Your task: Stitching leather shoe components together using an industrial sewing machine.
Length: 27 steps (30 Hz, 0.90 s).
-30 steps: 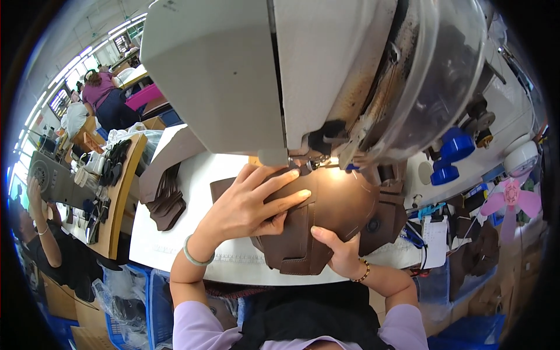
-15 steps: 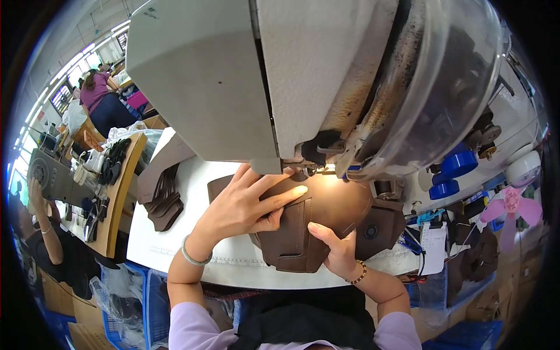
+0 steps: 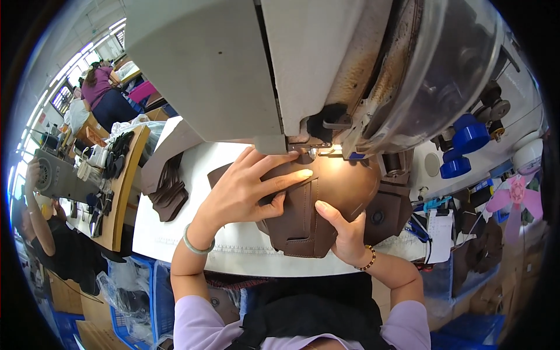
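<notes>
A stitched brown leather piece (image 3: 291, 230), curved and made of joined panels, lies under the head of a grey-white sewing machine (image 3: 216, 76). Its upper edge reaches the lit presser foot (image 3: 313, 153). My left hand (image 3: 248, 184) lies on the leather with the fingers spread, the fingertips close to the foot. At the piece's right side my right hand (image 3: 348, 236) grips it, thumb on top and the other fingers hidden beneath. A round dark fitting (image 3: 377, 217) shows on the right flap.
Stacked brown leather pieces (image 3: 169, 192) lie left on the white table (image 3: 175, 248). Blue thread spools (image 3: 469, 137) and a pink fan (image 3: 516, 197) stand right. A blue crate (image 3: 160, 300) sits below left. One person works at the far left edge, another (image 3: 102, 93) farther back.
The whole view has shifted slightly, with the table and machine higher in it. My hands and the leather keep nearly the same place under the presser foot.
</notes>
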Each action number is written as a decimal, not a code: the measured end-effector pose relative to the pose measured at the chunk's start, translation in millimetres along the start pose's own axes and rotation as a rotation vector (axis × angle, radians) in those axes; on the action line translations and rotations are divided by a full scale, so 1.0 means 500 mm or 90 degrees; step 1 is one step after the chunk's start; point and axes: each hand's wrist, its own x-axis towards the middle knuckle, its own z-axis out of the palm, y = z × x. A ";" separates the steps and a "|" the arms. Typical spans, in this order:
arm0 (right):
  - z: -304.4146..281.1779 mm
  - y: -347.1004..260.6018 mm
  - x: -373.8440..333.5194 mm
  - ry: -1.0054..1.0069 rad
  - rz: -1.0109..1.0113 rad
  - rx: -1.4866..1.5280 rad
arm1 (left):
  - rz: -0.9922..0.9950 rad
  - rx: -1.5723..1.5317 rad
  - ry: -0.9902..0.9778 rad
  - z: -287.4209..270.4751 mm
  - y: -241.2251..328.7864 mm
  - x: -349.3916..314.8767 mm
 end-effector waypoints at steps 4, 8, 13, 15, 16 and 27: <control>-0.001 0.005 0.002 0.000 -0.041 -0.006 | 0.016 0.013 0.006 -0.003 0.003 0.002; -0.006 0.008 0.003 0.001 -0.036 -0.019 | 0.012 0.038 -0.004 -0.003 0.009 0.002; -0.004 0.011 0.002 0.017 -0.023 -0.002 | 0.000 0.018 -0.001 -0.001 0.009 0.003; -0.004 0.011 0.001 0.017 -0.026 -0.002 | -0.002 0.011 -0.004 -0.001 0.009 0.001; -0.004 0.010 0.002 0.017 -0.027 -0.001 | 0.001 0.016 -0.001 0.000 0.009 0.000; -0.004 0.007 0.007 0.006 -0.037 -0.011 | -0.008 0.015 -0.007 0.005 0.009 -0.005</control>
